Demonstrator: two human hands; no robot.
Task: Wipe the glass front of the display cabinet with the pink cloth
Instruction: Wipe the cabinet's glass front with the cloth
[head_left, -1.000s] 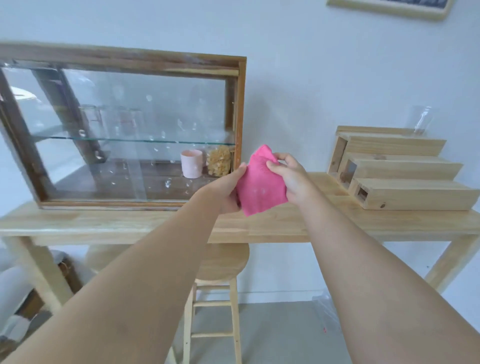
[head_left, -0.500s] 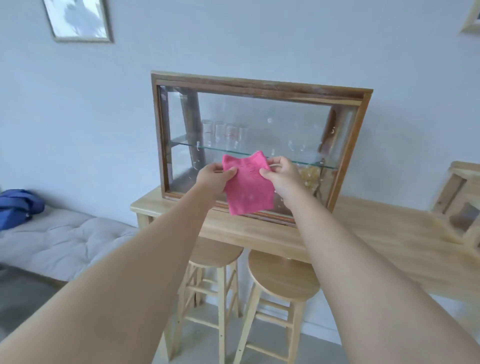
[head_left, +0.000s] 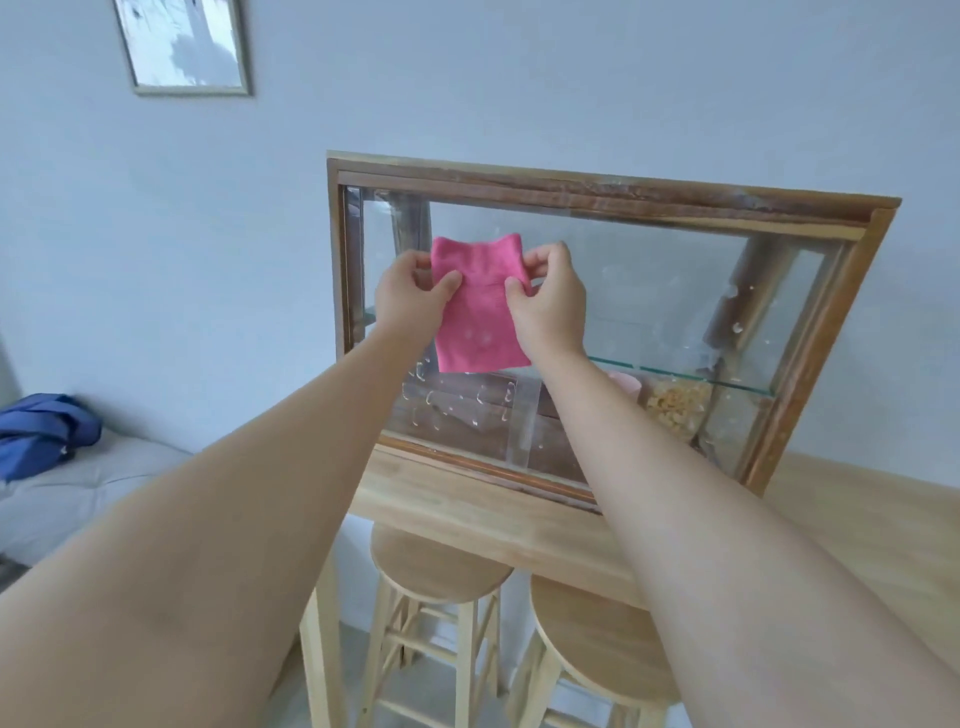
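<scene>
A wooden display cabinet (head_left: 613, 188) with a glass front (head_left: 649, 291) stands on a light wooden table (head_left: 467, 509). The glass carries water drops and smears. I hold a folded pink cloth (head_left: 475, 312) up in front of the glass's upper left part. My left hand (head_left: 410, 299) pinches its left edge and my right hand (head_left: 550, 301) pinches its right edge. Whether the cloth touches the glass cannot be told. Inside, below a glass shelf, sit a pink cup (head_left: 626, 383) and a jar of yellowish pieces (head_left: 675, 405).
Two round wooden stools (head_left: 441, 566) (head_left: 587, 623) stand under the table. A grey mattress (head_left: 78, 493) with a blue bundle (head_left: 41, 431) lies at the left. A framed picture (head_left: 184, 47) hangs on the wall.
My view swung left and closer to the cabinet. Both hands raised the pink cloth from near the cabinet's lower edge to its upper left glass, holding it spread between them.
</scene>
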